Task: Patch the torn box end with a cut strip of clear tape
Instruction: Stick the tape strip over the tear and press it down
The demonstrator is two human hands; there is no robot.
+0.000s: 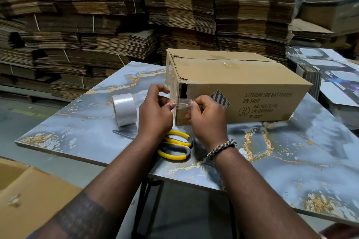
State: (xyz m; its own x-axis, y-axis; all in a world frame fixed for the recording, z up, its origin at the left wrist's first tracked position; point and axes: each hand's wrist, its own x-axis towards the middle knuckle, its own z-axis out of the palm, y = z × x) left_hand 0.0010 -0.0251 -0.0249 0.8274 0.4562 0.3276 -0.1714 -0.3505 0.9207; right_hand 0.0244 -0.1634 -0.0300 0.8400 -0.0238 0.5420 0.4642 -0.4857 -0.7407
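Note:
A brown cardboard box (239,87) printed "LITHIUM ION BATTERIES" lies on the marbled table (291,161). Its near left corner is torn, with a dark gap (183,91) along the edge. A short strip of clear tape (183,102) is stretched level just below that gap, right at the corner. My left hand (155,114) pinches the strip's left end and my right hand (206,116) pinches its right end. A roll of clear tape (124,109) stands to the left of my hands. Yellow-handled scissors (175,146) lie on the table under my wrists.
Tall stacks of flattened cardboard (116,25) fill the background. Printed flat sheets (330,68) are piled at the right, beside the box. An open carton flap (29,200) sits at the lower left, below the table edge. Older tape patches (229,64) show on the box top.

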